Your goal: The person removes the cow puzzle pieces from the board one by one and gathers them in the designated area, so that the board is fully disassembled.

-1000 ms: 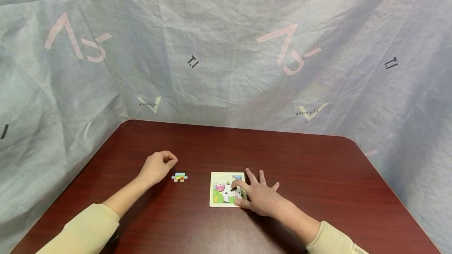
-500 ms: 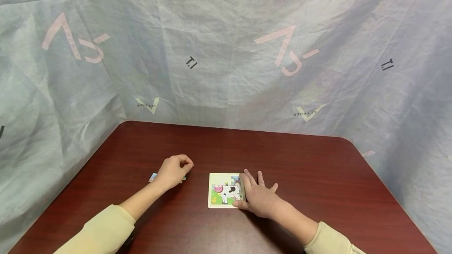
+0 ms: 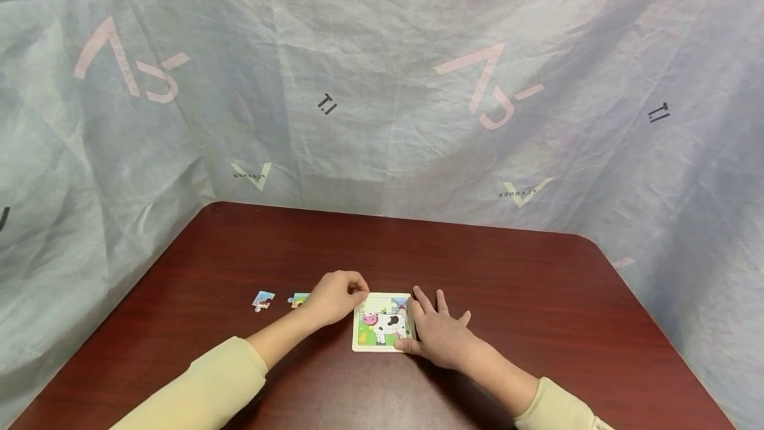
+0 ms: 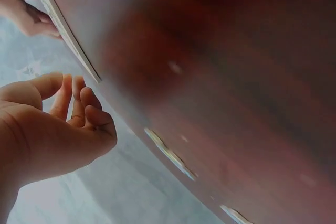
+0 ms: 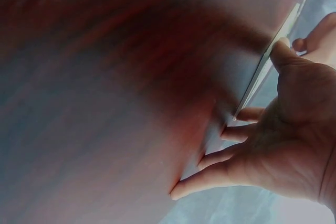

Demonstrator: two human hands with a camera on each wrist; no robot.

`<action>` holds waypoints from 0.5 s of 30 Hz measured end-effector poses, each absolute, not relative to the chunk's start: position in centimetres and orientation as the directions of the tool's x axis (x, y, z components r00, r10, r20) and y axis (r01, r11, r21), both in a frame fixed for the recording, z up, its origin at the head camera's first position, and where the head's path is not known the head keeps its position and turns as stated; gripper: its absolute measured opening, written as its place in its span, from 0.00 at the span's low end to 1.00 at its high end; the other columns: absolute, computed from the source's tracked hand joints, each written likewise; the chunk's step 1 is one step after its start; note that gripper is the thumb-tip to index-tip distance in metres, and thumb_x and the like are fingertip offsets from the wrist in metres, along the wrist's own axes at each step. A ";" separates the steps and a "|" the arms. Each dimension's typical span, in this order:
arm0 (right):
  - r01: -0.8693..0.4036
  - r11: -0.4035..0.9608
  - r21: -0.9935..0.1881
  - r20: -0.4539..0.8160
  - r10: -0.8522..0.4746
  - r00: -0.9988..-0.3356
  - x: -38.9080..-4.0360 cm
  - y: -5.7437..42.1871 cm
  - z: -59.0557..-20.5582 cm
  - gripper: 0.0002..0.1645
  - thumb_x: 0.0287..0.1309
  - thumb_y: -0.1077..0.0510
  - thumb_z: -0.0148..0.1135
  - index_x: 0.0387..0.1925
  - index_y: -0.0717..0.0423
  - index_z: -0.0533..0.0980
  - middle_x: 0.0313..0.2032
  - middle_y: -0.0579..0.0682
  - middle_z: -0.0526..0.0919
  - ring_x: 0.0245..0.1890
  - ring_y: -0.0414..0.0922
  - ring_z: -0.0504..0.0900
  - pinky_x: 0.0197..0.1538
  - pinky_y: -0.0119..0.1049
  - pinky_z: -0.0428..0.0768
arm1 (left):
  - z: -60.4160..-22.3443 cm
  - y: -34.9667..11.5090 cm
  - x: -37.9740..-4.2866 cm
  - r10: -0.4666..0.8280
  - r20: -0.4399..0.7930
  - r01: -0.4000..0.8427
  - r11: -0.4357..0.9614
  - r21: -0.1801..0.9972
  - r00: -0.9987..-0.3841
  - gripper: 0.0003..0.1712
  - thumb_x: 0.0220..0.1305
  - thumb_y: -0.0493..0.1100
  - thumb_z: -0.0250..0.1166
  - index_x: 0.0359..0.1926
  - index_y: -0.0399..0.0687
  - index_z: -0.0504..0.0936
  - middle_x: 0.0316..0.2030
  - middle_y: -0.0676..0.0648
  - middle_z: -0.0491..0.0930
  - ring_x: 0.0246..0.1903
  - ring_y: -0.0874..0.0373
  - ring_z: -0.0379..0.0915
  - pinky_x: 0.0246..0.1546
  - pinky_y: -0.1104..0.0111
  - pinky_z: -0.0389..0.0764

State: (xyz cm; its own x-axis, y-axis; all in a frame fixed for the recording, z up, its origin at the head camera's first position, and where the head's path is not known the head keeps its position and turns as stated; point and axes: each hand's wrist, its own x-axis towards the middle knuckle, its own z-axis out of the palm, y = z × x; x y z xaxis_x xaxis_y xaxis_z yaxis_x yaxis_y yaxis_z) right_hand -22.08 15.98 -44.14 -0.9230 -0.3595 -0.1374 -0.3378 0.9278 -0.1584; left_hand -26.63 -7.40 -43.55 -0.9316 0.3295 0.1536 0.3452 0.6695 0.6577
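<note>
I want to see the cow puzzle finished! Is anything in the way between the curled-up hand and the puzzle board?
Nothing visible. The left hand hovers right at the puzzle board's top-left corner, with only bare table around. The right hand holds the board's opposite edge.

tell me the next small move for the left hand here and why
Probably lower the left hand onto the puzzle board's top-left corner. Its curled fingers hover there, the right hand steadies the board's right edge, and two loose pieces remain on the table.
</note>
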 end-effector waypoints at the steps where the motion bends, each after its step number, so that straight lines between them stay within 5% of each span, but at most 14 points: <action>1: -0.337 0.927 -0.162 -0.138 -0.360 -0.923 -22.1 16.0 -44.1 0.52 0.60 0.28 0.60 0.73 0.55 0.61 0.77 0.57 0.54 0.73 0.71 0.53 0.48 0.85 0.59 | -43.6 -7.0 -26.7 0.347 0.148 0.353 0.663 0.660 -0.926 0.04 0.66 0.37 0.68 0.33 0.49 0.85 0.25 0.56 0.77 0.27 0.62 0.70 0.31 0.67 0.73; 15: -0.344 0.927 -0.149 -0.127 -0.363 -0.923 -22.2 16.0 -44.2 0.52 0.59 0.27 0.60 0.72 0.56 0.62 0.77 0.58 0.55 0.72 0.72 0.54 0.47 0.85 0.59 | -44.0 -3.5 -27.3 0.361 0.052 0.292 0.651 0.700 -0.931 0.10 0.51 0.38 0.80 0.32 0.43 0.87 0.30 0.53 0.80 0.31 0.61 0.72 0.35 0.66 0.77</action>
